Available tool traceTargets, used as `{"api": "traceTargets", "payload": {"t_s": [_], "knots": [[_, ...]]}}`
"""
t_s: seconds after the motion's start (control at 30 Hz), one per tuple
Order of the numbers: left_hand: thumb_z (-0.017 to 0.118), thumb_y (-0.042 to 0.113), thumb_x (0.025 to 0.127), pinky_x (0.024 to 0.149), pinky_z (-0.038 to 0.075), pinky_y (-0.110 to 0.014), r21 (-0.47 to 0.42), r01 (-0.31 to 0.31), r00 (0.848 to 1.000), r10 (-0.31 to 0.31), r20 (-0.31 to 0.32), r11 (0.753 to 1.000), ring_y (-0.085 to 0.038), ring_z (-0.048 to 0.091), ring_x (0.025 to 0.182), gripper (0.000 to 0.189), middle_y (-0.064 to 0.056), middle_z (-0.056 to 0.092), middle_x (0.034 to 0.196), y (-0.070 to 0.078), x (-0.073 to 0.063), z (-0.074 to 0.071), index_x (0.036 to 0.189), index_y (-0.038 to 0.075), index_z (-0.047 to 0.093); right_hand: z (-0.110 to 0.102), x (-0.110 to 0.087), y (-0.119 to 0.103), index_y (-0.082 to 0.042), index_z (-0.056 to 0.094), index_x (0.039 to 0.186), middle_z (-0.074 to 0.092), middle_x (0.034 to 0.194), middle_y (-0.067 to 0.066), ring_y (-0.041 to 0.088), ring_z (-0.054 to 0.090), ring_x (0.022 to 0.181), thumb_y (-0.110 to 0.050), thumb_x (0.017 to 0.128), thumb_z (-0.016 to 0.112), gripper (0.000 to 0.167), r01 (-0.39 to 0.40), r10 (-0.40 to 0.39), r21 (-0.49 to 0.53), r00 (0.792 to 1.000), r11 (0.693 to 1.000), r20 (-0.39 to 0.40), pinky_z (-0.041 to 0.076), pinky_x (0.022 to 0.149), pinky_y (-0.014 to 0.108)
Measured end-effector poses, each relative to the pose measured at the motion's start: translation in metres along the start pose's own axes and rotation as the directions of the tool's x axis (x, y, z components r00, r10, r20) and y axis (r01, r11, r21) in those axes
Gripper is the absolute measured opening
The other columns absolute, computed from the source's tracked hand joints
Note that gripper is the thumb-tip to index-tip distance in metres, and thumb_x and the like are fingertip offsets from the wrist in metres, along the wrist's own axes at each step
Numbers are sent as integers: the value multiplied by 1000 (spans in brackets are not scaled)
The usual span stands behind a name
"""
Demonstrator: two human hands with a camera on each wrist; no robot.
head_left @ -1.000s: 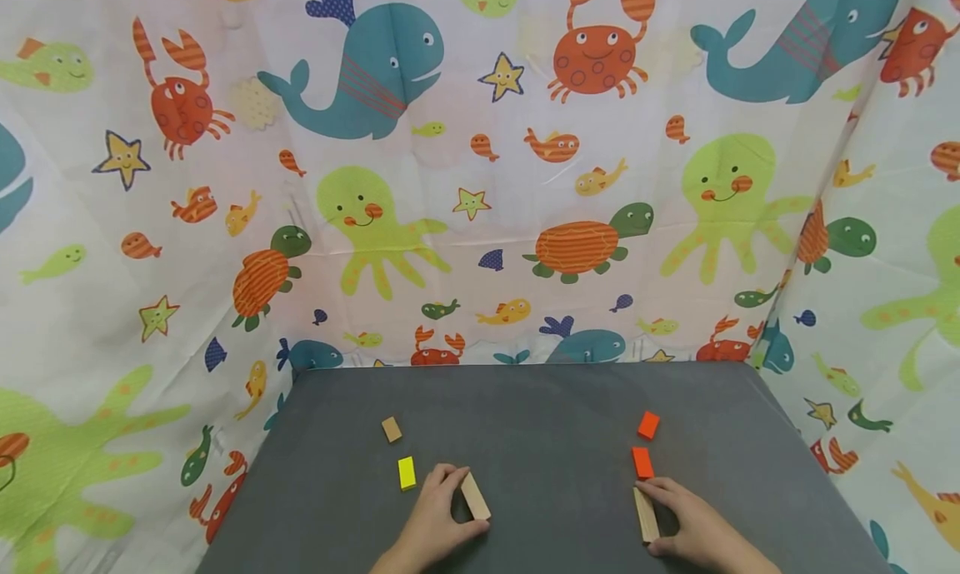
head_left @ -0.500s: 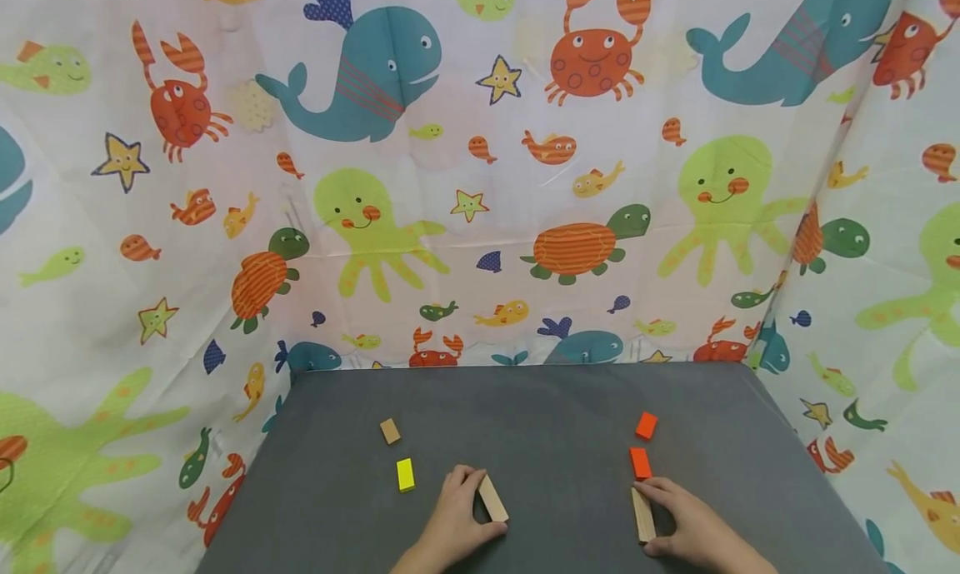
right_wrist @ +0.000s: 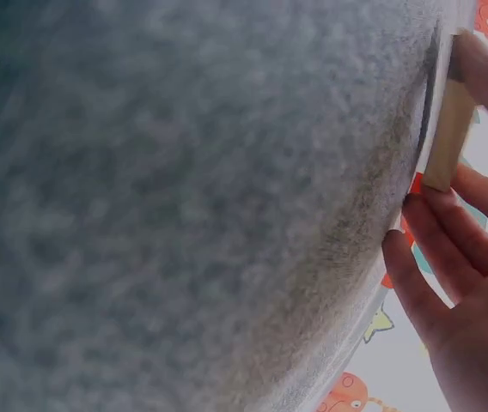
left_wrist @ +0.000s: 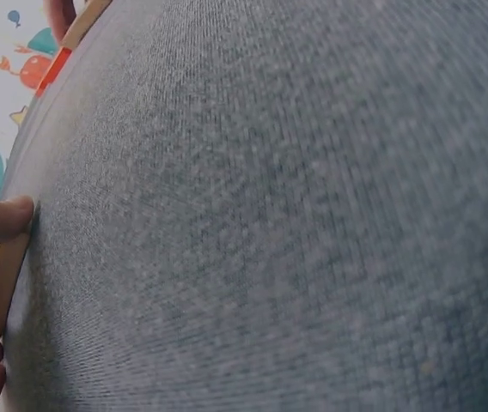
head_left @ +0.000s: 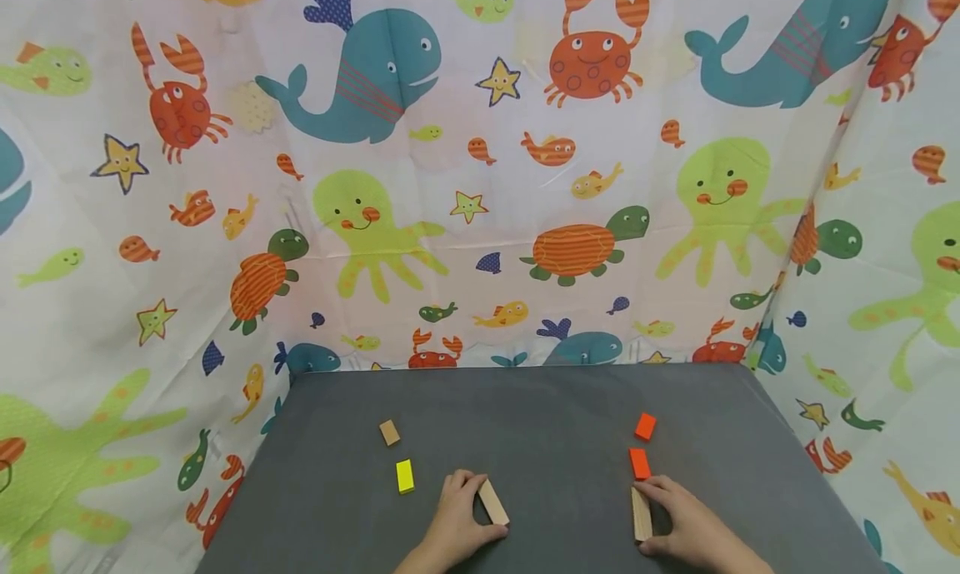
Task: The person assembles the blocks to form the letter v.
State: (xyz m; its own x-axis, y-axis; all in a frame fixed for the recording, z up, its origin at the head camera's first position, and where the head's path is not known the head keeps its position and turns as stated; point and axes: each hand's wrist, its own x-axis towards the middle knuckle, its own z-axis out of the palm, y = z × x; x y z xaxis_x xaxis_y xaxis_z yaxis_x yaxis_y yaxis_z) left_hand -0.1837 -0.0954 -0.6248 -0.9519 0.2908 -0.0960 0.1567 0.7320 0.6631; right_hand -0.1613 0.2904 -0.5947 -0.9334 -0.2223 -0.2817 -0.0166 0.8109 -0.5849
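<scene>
In the head view my left hand (head_left: 457, 520) pinches a plain wooden block (head_left: 492, 502) by its two ends, thumb at the near end and fingers at the far end. The left wrist view shows the same wooden block (left_wrist: 5, 283) between thumb and fingertips, low against the grey cloth. My right hand (head_left: 686, 520) holds a second plain wooden block (head_left: 641, 514) the same way; it lies just in front of an orange block (head_left: 640, 464). In the right wrist view that second wooden block (right_wrist: 450, 137) spans from thumb to fingertips.
Behind the first orange block lies another orange block (head_left: 646, 426). To the left of my left hand are a yellow block (head_left: 405, 476) and a small tan block (head_left: 389, 432). A sea-animal curtain (head_left: 480, 174) surrounds the back and sides of the grey table (head_left: 525, 416).
My left hand has shifted right with its wooden block, mostly in the first half second, and is nearly still now. My right hand and its block have stayed almost in place.
</scene>
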Motion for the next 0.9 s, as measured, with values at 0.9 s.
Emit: {"api": "traceTargets", "payload": {"t_s": [0.9], "knots": [[92, 44, 69, 89, 48, -45, 5, -2, 1000, 1, 17, 1000, -20, 41, 104, 87, -1, 50, 117, 0, 1, -4, 136, 1, 59, -2, 5, -26, -2, 61, 134, 57, 123, 6, 23, 59, 105, -48, 72, 89, 82, 233, -234, -27, 967, 972, -104, 55, 81, 39]]}}
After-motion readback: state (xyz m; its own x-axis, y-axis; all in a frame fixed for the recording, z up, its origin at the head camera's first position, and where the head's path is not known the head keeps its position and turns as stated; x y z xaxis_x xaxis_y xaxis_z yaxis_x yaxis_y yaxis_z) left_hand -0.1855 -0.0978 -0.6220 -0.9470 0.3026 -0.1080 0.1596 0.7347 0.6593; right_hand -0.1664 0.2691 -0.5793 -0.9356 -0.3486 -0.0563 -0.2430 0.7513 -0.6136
